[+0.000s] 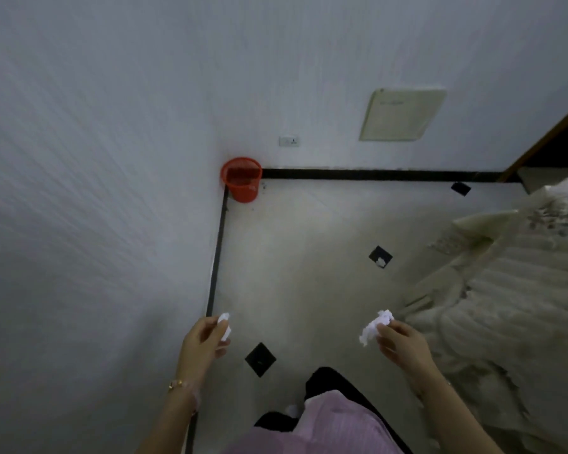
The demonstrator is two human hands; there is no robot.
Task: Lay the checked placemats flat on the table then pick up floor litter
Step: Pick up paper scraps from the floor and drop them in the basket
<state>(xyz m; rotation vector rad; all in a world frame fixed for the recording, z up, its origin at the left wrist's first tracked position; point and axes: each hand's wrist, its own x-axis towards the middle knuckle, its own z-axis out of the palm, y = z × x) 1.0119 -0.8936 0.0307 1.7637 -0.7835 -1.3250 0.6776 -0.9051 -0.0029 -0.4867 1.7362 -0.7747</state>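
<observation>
Against the white textured wall on the left, the left hand [204, 339] is closed around a small crumpled white paper wad [225, 324], the fingers curled over it so only its top shows. Far off in the corner where the two walls meet stands a red mesh plastic wastebasket [242, 178], upright on the pale tiled floor [309, 257]. Farther right, another small white scrap of litter [380, 262] lies on a black diamond tile inset [379, 255], well apart from both hands. Near and right, the right hand [400, 342] pinches a larger crumpled white tissue [376, 326] between thumb and fingertips. A cream quilted bedcover [505, 306] drapes along the right edge. Such paper looks light, soft and easily squashed, so a loose fingertip pinch anywhere on the scrap should do; the placemats are not in view.
</observation>
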